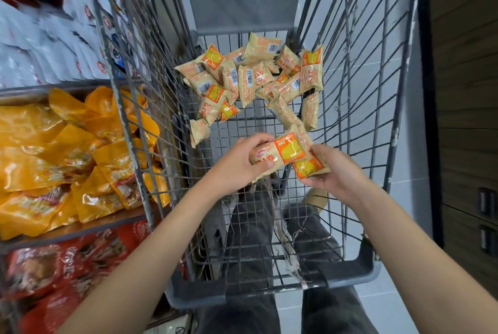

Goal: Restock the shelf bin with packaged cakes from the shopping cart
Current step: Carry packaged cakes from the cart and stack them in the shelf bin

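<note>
Several beige and orange packaged cakes (253, 77) lie piled at the far end of the grey wire shopping cart (358, 266). Both my hands are inside the cart, above its floor. My left hand (237, 164) grips one cake packet (280, 153) by its left end. My right hand (336, 169) holds another cake packet (310, 166) that sits under and behind the first, with a further packet stacked against it. The two held packets touch each other. The shelf bins stand to the left of the cart.
Left of the cart, a shelf bin holds yellow-orange snack bags (54, 161). White packets (40, 37) fill the bin above and red packets (54, 266) the one below. A dark wooden panel (466, 91) stands on the right. My legs show through the cart floor.
</note>
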Demonstrator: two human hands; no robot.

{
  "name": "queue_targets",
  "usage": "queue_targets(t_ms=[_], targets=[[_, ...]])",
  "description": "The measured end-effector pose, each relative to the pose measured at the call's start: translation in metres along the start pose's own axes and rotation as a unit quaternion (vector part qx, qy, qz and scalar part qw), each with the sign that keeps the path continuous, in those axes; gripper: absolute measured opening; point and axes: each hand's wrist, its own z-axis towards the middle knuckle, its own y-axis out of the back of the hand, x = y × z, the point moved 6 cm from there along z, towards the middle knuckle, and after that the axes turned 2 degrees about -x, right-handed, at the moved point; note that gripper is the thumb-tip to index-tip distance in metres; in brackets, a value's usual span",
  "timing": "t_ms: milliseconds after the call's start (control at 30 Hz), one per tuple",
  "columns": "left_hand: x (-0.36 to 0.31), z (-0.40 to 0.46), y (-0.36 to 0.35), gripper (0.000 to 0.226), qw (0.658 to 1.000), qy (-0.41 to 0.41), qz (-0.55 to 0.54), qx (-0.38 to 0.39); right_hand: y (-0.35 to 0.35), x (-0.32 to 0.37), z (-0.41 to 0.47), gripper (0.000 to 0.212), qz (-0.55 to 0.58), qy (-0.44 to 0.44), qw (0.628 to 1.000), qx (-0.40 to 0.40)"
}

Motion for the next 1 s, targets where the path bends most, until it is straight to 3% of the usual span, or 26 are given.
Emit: queue_targets(t_ms=[100,233,300,400,467,533,600,667,733,800,867,1000], targets=[[-0.003,0.006,0.001,0.04,0.996,-0.027,0.073,0.049,-0.006,0.0,-0.003,0.034,-0.064,-0.013,0.998,0.019],[-0.015,0.011,-0.009,0.037,0.994,-0.059,0.053,0.075,-0.02,-0.001,-0.008,0.064,-0.124,0.0,0.986,0.108],[-0.018,0.012,-0.014,0.039,0.994,-0.058,0.025,0.088,-0.026,-0.001,-0.007,0.065,-0.137,0.012,0.982,0.131],[-0.016,0.012,-0.011,0.059,0.989,-0.038,-0.114,0.086,-0.019,-0.001,0.0,0.05,-0.106,0.009,0.989,0.102],[-0.005,0.021,0.005,0.059,0.985,-0.013,-0.174,0.014,-0.013,-0.002,0.006,0.035,-0.097,0.007,0.992,0.075],[0.02,0.037,0.032,0.047,0.97,0.061,-0.193,-0.132,-0.011,-0.004,0.009,0.023,-0.097,0.012,0.994,0.058],[0.05,0.055,0.061,0.033,0.923,0.165,-0.182,-0.296,-0.009,-0.005,0.013,0.018,-0.094,0.019,0.994,0.042],[0.07,0.075,0.085,0.03,0.88,0.224,-0.148,-0.393,-0.008,-0.007,0.015,0.017,-0.085,0.023,0.996,0.026],[0.083,0.099,0.099,0.035,0.899,0.24,-0.047,-0.364,-0.011,-0.007,0.015,0.022,-0.079,0.027,0.996,0.019],[0.098,0.126,0.097,0.055,0.923,0.263,0.106,-0.258,-0.012,-0.01,0.019,0.029,-0.085,0.022,0.996,0.012],[0.111,0.137,0.1,0.07,0.921,0.285,0.178,-0.198,-0.015,-0.011,0.02,0.036,-0.098,0.02,0.995,0.015],[0.112,0.136,0.103,0.056,0.914,0.259,0.189,-0.248,-0.019,-0.01,0.02,0.04,-0.108,0.017,0.994,0.018]])
